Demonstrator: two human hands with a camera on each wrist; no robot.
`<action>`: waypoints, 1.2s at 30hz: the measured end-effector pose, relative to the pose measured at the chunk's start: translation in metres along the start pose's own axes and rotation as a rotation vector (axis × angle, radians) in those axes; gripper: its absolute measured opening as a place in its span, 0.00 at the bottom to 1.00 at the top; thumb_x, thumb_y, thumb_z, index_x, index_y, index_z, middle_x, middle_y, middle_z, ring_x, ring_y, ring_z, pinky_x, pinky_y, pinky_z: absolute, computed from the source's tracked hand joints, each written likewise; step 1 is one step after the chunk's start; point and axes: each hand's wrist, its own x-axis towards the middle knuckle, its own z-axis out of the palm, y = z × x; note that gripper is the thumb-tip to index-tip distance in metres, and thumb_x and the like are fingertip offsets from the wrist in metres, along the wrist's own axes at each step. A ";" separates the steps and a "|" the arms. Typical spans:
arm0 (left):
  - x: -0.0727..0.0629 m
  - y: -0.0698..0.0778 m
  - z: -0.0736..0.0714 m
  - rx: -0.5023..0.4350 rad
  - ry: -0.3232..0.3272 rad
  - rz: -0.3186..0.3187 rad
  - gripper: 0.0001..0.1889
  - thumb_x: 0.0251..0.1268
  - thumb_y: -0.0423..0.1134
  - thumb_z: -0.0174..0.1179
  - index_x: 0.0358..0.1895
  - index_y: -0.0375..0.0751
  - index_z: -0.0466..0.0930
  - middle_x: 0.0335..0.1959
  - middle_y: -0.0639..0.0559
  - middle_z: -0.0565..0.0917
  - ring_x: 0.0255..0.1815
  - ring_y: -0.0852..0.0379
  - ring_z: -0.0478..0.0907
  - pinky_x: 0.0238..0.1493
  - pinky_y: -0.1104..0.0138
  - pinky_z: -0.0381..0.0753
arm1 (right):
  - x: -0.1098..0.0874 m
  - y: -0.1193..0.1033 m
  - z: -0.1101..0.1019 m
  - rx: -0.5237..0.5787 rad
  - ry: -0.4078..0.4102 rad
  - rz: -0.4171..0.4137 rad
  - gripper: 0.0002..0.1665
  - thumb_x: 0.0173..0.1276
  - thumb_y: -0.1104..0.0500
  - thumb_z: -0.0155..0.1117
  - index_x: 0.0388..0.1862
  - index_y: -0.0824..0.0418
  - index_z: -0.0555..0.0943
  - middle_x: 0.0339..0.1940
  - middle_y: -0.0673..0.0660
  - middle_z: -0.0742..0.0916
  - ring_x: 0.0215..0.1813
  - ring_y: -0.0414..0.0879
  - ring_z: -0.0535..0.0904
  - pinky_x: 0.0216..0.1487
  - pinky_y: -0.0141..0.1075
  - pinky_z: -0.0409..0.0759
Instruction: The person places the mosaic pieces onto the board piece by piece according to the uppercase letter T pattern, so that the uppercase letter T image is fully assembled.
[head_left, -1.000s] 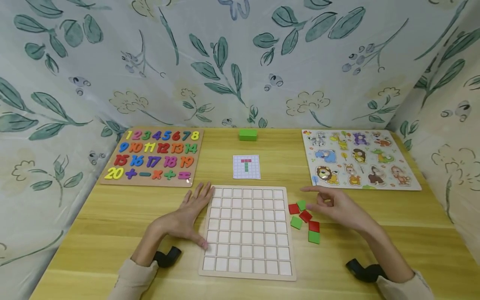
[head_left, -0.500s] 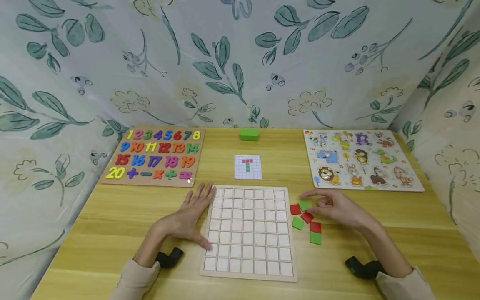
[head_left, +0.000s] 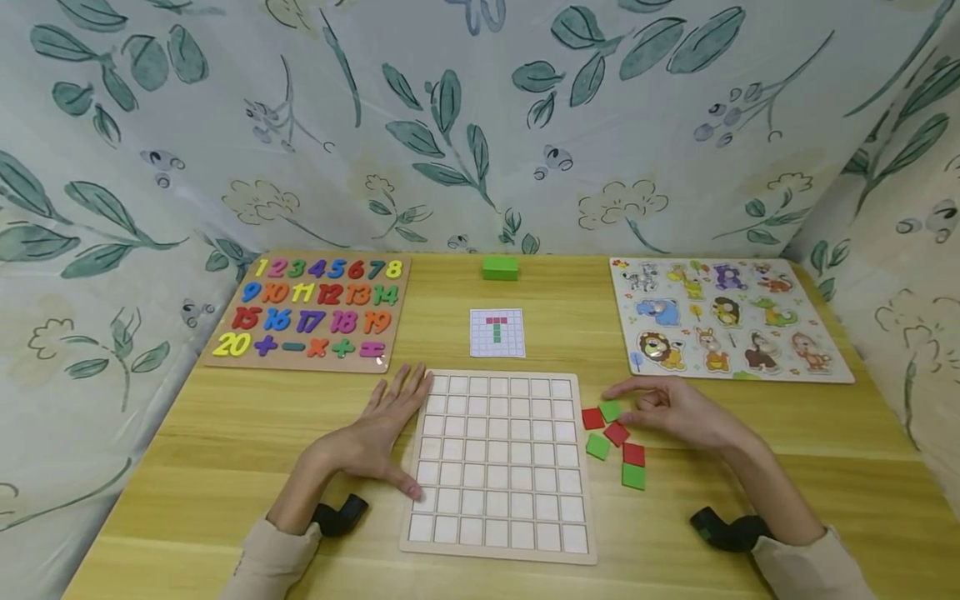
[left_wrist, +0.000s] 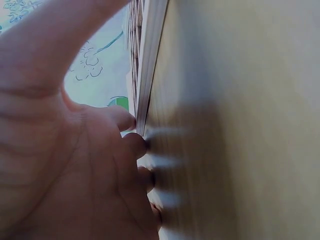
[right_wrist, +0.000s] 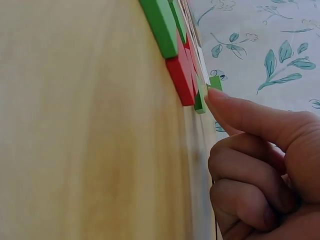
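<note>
In the head view, a wooden grid board (head_left: 501, 557) lies flat in front of me. My left hand (head_left: 367, 446) rests with spread fingers along its left edge, the thumb over the lower left rim; the left wrist view shows the palm (left_wrist: 75, 165) beside the board's side. Right of the board lie several red and green square tiles. My right hand (head_left: 686, 414) is at the farthest green tile (head_left: 611, 411), pinching it between thumb and index finger, the other fingers curled into the palm. Close by are a red tile (head_left: 592, 418) and another green tile (head_left: 597, 447).
A small card (head_left: 497, 343) with a red and green T pattern lies behind the board, and a green block (head_left: 500, 268) farther back. A number puzzle (head_left: 292, 362) stands at the left, an animal puzzle (head_left: 731, 333) at the right. A patterned cloth (head_left: 450, 225) encloses the table.
My right thumb and index finger have come closer together at the farthest green tile. The left hand stays at the board's edge. The head view has shifted slightly.
</note>
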 end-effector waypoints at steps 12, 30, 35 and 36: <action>-0.001 0.000 -0.001 -0.008 0.004 0.006 0.82 0.35 0.62 0.84 0.85 0.42 0.28 0.86 0.42 0.24 0.85 0.39 0.17 0.82 0.37 0.22 | 0.008 -0.016 0.015 0.017 -0.006 0.010 0.19 0.68 0.57 0.74 0.57 0.59 0.86 0.17 0.46 0.62 0.21 0.36 0.56 0.25 0.31 0.62; 0.000 -0.001 -0.001 0.005 0.007 0.010 0.82 0.35 0.62 0.84 0.85 0.41 0.28 0.86 0.42 0.25 0.86 0.39 0.18 0.82 0.37 0.22 | 0.011 -0.025 0.027 -0.037 0.036 0.035 0.17 0.65 0.61 0.76 0.52 0.61 0.87 0.16 0.46 0.60 0.20 0.36 0.54 0.26 0.29 0.62; 0.000 -0.002 0.000 0.011 0.007 0.011 0.82 0.36 0.63 0.84 0.85 0.41 0.28 0.86 0.42 0.25 0.86 0.39 0.18 0.82 0.36 0.23 | 0.011 -0.029 0.029 -0.056 0.054 0.079 0.18 0.64 0.60 0.76 0.52 0.62 0.86 0.17 0.47 0.60 0.21 0.38 0.54 0.25 0.31 0.60; 0.000 -0.002 0.000 0.012 0.007 0.010 0.82 0.36 0.63 0.84 0.85 0.42 0.28 0.86 0.42 0.25 0.86 0.39 0.17 0.82 0.36 0.23 | 0.011 -0.030 0.030 -0.060 0.061 0.099 0.18 0.64 0.60 0.77 0.52 0.61 0.86 0.17 0.46 0.61 0.21 0.38 0.54 0.25 0.31 0.59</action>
